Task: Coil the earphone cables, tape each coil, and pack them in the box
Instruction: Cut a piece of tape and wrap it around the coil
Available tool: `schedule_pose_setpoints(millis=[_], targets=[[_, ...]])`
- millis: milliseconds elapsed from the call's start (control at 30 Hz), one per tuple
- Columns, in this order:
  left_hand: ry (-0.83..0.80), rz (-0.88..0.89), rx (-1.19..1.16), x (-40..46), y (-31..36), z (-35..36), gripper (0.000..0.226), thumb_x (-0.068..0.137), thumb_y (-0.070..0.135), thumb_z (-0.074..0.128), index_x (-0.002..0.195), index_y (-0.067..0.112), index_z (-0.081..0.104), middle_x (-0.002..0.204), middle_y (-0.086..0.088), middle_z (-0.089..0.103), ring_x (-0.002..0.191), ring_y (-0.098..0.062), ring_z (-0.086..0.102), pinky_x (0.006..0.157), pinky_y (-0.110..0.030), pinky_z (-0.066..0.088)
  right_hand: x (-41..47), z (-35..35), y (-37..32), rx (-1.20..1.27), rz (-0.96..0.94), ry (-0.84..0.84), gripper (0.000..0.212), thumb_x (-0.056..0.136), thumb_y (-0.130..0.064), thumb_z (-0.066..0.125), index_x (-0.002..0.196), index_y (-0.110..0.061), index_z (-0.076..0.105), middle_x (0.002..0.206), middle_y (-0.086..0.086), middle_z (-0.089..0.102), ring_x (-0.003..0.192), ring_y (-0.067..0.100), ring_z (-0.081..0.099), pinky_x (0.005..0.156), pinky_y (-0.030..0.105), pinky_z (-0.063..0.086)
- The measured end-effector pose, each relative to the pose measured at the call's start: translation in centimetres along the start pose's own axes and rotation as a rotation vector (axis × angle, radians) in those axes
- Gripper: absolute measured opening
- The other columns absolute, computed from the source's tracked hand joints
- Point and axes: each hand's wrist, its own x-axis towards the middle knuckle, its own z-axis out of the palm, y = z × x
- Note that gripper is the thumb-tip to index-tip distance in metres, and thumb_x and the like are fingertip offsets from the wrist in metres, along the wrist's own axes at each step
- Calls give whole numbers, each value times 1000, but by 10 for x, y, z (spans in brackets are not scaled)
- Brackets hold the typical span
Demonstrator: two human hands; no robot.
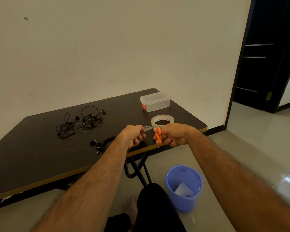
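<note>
Presently I am at the cutting step: my left hand (pixel 135 135) pinches the free end of a strip of clear tape (pixel 147 128) drawn off the tape roll (pixel 162 121), and my right hand (pixel 170 134) is curled round the orange handles of the scissors (pixel 158 135), fingers through the loops. The blades are hidden behind the tape and my fingers, so I cannot tell whether they are parted or closed. The roll stands flat on the table (pixel 40 156), just behind my right hand. To the left of the roll, well apart from it, lie two loose tangles of earphone cables (pixel 80 122); nearer to me than those, and still left of the roll, sits one gathered coil (pixel 102 143), which I judge to be the one awaiting this strip. The box (pixel 155 101) is behind the roll, close to it, with its lid on. To do the cut well, I judge the strip must be kept taut and straight off the roll, the blades square across it and close to the roll, so the piece comes away clean. The risk is slack: the tape could fold on itself or stick to the blades. Afterwards I should keep the piece pinched at one end only. A blue bucket (pixel 183 188) stands on the floor below the roll.
</note>
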Motion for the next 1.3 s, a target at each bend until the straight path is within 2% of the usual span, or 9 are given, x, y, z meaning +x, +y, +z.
schedule_pose_setpoints(millis=[200,400,500,600,733,900,1000,1167,1300], targets=[[85,104,185,7,-6,2,17,98,20,51,98,8,63,80,-4,60,52,-7,42,44,-18,34,-2,3,-7,-158,22,76,33,96,-37,59,103,-6,67,75,2,67,48,5,43,45,16,37],[244,211,453,20,-10,-1,23,96,26,52,95,9,67,88,-9,66,67,-17,54,63,-30,47,-2,8,-18,-515,-23,244,26,91,-33,68,90,-8,72,74,3,67,51,7,52,51,20,44],[306,221,548,22,-11,-1,23,97,29,53,93,12,68,86,-6,65,68,-16,55,60,-29,46,3,11,-20,-773,-42,378,29,86,-35,73,97,-8,71,85,5,68,75,15,64,72,28,56],[339,210,592,22,-12,-1,20,96,25,53,93,12,68,88,-6,67,66,-16,55,56,-28,45,9,14,-23,-975,-43,498,38,82,-37,76,107,-9,71,89,4,65,93,20,65,91,35,54],[344,195,588,21,-12,0,18,95,25,54,93,12,67,91,-6,68,68,-16,56,60,-28,48,10,19,-28,-1085,0,539,50,80,-38,78,119,-9,66,106,9,66,104,26,64,98,40,52],[377,192,636,16,-14,0,20,94,25,55,91,10,68,89,-7,70,66,-18,58,51,-28,42,7,21,-29,-1168,-21,570,47,82,-37,77,117,-8,66,93,6,58,96,22,62,95,38,51],[369,198,489,17,-15,-2,24,94,30,55,94,9,68,89,-9,70,69,-19,59,60,-31,49,5,22,-29,-1184,-31,578,46,84,-35,76,120,-9,64,108,9,65,100,23,63,96,37,51],[208,268,-121,10,-11,12,13,101,18,50,105,13,61,98,-7,66,81,-16,64,64,-25,53,4,26,-35,-1204,-19,558,43,90,-24,70,127,-7,59,118,12,64,108,25,62,98,36,50],[173,292,-253,4,-4,26,10,102,18,50,101,17,59,104,-6,66,94,-17,67,71,-28,59,5,26,-36,-1201,-34,592,37,90,-19,68,124,-6,61,118,12,64,107,24,62,98,36,48]])
